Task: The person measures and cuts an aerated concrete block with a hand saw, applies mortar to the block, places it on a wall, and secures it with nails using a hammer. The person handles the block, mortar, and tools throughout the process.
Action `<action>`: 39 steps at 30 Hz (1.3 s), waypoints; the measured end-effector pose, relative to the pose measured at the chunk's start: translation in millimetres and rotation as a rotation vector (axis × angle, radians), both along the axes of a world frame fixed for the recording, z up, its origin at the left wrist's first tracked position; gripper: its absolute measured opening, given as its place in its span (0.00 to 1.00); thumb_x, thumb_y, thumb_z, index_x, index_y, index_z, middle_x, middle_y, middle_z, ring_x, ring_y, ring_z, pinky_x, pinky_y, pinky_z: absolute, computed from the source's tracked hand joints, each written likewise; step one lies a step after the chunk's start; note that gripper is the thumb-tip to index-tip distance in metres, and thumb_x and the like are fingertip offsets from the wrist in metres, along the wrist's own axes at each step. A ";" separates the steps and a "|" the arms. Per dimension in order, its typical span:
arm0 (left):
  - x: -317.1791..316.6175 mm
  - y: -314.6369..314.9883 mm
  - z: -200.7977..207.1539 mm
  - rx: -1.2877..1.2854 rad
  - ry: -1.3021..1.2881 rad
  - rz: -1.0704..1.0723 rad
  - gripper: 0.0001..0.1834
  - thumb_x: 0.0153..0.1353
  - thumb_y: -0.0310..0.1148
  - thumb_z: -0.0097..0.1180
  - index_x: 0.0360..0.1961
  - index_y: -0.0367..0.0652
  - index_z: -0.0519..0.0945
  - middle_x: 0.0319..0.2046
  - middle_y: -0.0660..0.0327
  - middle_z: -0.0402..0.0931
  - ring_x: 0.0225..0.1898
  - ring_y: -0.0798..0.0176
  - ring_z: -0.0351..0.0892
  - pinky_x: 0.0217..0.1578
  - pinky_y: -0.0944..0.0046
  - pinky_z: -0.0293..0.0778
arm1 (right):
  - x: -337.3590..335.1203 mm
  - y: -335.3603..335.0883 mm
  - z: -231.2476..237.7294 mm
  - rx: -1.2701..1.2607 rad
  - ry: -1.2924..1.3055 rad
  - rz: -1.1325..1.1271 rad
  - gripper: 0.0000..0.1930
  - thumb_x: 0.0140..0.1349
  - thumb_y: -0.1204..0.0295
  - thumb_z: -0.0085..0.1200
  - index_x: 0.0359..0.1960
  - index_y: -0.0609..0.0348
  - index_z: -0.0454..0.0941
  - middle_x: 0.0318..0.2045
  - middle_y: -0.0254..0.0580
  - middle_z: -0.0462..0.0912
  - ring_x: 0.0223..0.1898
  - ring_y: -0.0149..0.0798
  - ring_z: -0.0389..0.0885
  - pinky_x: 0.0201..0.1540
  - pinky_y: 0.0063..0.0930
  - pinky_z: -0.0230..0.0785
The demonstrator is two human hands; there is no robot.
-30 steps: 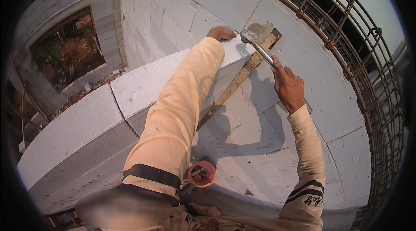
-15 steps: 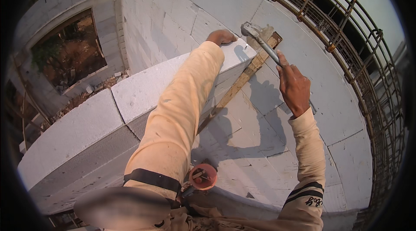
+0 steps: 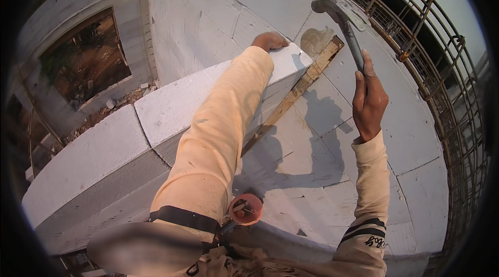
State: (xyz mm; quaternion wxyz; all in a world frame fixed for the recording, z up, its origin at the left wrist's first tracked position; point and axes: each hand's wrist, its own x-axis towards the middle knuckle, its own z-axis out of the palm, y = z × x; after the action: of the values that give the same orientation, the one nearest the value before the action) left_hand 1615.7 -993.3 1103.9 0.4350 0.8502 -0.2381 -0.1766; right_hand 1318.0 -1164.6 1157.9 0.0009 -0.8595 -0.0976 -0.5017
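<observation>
My right hand (image 3: 370, 101) is wrapped round the handle of a claw hammer (image 3: 354, 37), its metal head raised above the end of a white wall block (image 3: 293, 63). My left hand (image 3: 270, 41) rests at the far edge of that block's top, near its end. Its fingers curl over the edge, and their tips are hidden. Against the block's end face leans a narrow wooden batten (image 3: 296, 92), its upper end rising just past the block. A grey smear of mortar (image 3: 316, 42) marks the wall behind the batten's top.
A second white block (image 3: 93, 147) continues the row to the left, with a dark joint between. Below sits a small reddish bucket (image 3: 246, 209) with tools inside. Rusty rebar cages (image 3: 416, 43) curve along the right. A window opening (image 3: 88, 63) and rubble lie at the left.
My right hand has lifted the hammer up and to the right, away from the block's end and the batten's top. My left hand stays at the block's edge.
</observation>
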 end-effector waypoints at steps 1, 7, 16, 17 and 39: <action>-2.3 -0.2 0.2 0.017 0.003 0.004 0.27 0.65 0.48 0.58 0.57 0.40 0.84 0.59 0.48 0.82 0.58 0.45 0.82 0.58 0.48 0.74 | 1.0 -1.1 -3.4 -0.016 -0.096 0.079 0.30 0.73 0.70 0.57 0.75 0.32 0.67 0.24 0.39 0.79 0.19 0.44 0.77 0.25 0.40 0.72; -14.2 10.0 6.6 0.071 -0.062 0.029 0.30 0.64 0.49 0.59 0.61 0.41 0.82 0.64 0.51 0.79 0.63 0.46 0.78 0.62 0.49 0.72 | 12.3 8.7 -23.8 -0.249 0.284 -0.234 0.30 0.73 0.70 0.57 0.74 0.32 0.67 0.24 0.38 0.79 0.20 0.41 0.75 0.25 0.40 0.71; 1.7 -2.7 -4.6 0.023 -0.046 0.039 0.31 0.62 0.49 0.61 0.58 0.37 0.83 0.57 0.48 0.83 0.58 0.47 0.82 0.57 0.50 0.73 | 8.0 14.4 -14.6 -0.016 -0.079 0.197 0.29 0.71 0.76 0.58 0.73 0.47 0.70 0.33 0.47 0.85 0.24 0.38 0.80 0.29 0.32 0.76; 1.5 -2.6 -5.3 0.019 -0.039 0.042 0.31 0.62 0.50 0.61 0.58 0.37 0.83 0.58 0.48 0.82 0.58 0.46 0.82 0.58 0.50 0.73 | 8.1 12.4 -15.9 -0.123 0.103 0.031 0.30 0.70 0.74 0.59 0.73 0.43 0.69 0.27 0.43 0.82 0.22 0.43 0.79 0.27 0.38 0.76; -6.2 3.6 -2.2 0.015 0.023 0.044 0.30 0.64 0.49 0.59 0.60 0.38 0.82 0.62 0.48 0.79 0.62 0.45 0.79 0.61 0.49 0.71 | 14.2 2.9 -22.4 0.049 -0.048 0.067 0.27 0.72 0.73 0.56 0.73 0.46 0.70 0.28 0.45 0.82 0.23 0.47 0.80 0.25 0.41 0.73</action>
State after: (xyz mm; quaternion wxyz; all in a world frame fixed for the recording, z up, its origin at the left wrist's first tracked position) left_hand 1609.5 -989.7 1101.7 0.4353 0.8562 -0.2131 -0.1786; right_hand 1332.2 -1161.7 1135.5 0.0363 -0.8432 -0.1141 -0.5240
